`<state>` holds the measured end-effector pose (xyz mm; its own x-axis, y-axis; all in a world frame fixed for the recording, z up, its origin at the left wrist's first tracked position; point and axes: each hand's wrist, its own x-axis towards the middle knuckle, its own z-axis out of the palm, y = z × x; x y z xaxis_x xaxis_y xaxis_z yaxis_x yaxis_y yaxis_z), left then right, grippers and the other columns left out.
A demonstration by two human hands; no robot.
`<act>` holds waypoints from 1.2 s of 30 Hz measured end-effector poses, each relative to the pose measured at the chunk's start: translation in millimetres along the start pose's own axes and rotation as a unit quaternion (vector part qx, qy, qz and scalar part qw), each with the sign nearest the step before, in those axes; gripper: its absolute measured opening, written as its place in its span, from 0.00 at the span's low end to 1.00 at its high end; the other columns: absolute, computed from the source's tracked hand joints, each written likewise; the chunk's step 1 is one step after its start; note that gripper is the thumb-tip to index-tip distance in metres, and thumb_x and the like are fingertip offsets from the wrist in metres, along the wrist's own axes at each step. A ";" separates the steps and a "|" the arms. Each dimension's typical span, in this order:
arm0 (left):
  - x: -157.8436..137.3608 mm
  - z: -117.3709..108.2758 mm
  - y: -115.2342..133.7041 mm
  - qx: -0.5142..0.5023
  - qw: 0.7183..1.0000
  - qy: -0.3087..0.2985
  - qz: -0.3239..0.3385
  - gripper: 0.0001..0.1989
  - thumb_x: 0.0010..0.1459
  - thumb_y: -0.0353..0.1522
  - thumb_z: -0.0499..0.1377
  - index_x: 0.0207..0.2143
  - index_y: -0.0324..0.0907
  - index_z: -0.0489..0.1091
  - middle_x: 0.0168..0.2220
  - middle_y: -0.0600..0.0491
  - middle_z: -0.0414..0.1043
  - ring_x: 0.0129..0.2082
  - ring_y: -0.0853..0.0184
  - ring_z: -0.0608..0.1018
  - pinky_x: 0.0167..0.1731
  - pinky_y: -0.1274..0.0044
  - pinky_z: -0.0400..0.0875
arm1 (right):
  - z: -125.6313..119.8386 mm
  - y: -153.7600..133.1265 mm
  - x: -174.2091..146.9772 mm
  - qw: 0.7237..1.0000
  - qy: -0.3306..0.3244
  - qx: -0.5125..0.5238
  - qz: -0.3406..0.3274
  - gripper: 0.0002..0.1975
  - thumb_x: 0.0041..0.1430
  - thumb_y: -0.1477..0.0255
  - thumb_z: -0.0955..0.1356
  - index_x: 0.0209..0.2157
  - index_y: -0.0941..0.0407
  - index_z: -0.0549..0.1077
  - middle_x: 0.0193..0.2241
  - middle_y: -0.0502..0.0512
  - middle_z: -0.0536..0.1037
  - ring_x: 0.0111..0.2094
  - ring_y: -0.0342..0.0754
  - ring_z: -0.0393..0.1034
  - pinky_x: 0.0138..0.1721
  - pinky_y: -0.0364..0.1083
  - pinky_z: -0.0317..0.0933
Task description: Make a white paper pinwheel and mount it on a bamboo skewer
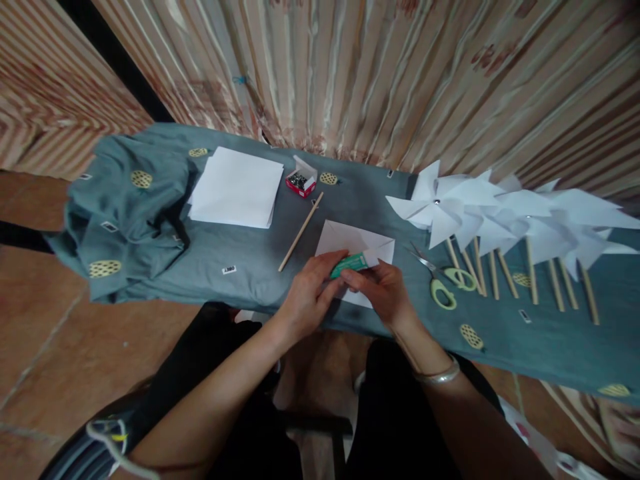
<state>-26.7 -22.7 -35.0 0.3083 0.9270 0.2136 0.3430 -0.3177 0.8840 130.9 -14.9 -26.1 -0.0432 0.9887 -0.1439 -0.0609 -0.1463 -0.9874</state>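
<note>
Hands first: we've got our left hand [307, 297] and right hand [383, 290] meeting just past the near edge of the counter [350, 200], both on a green glue stick [350, 264]. Left fingers [330, 261] are pinching the green barrel, and the right fingers [357, 280] are pressed together around its pale end, near the cap. The stick lies tilted, almost flat, right above a folded white paper square [357, 243] that sits under our hands.

Around it, taking the glue stick as the clock centre:
- At 10 o'clock a bare wooden stick [301, 231] lies diagonally on the grey-green cloth [150, 220], apart from the paper square.
- Further out at 10 o'clock, a stack of white sheets [236, 188].
- At 11 o'clock a small red box [301, 180], lid open, with dark little bits inside; too small to tell what they are.
- At 3 o'clock green-handled scissors [443, 277], just beside our right hand but not touching it.
- From 2 to 3 o'clock, a row of white paper pinwheels [500, 210] on wooden sticks, overlapping each other.

The cloth is bunched up at the far 9 o'clock end. A silver bangle [440, 375] sits on our right wrist.
</note>
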 end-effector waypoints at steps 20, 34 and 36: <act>-13.0 -67.7 -21.0 0.383 0.907 0.172 -0.010 0.24 0.59 0.38 0.59 0.57 0.43 0.65 0.57 0.42 0.69 0.56 0.48 0.68 0.55 0.54 0.61 | -76.7 12.6 -42.6 0.841 -0.089 -0.483 -0.226 0.21 0.61 0.68 0.69 0.55 0.54 0.71 0.57 0.63 0.72 0.59 0.58 0.65 0.59 0.63 0.62; -10.2 18.3 1.2 0.257 0.951 -0.068 0.160 0.10 0.63 0.31 0.59 0.46 0.37 0.70 0.42 0.45 0.76 0.41 0.60 0.74 0.40 0.67 0.75 | -81.0 5.1 -38.1 0.851 -0.117 -0.465 -0.215 0.23 0.59 0.69 0.70 0.56 0.54 0.69 0.57 0.62 0.72 0.59 0.58 0.65 0.58 0.63 0.63; -9.4 17.2 1.4 0.267 0.946 -0.063 0.174 0.09 0.63 0.31 0.58 0.45 0.38 0.71 0.41 0.46 0.76 0.39 0.61 0.74 0.39 0.68 0.75 | -81.5 3.0 -37.9 0.852 -0.118 -0.465 -0.209 0.23 0.58 0.70 0.71 0.55 0.54 0.70 0.57 0.62 0.72 0.59 0.57 0.65 0.58 0.63 0.63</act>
<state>-13.8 -35.3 -42.9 0.5771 0.7276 0.3710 0.5904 -0.6855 0.4260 213.6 -50.1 -29.1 -0.4178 0.8973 0.1428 0.6922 0.4161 -0.5897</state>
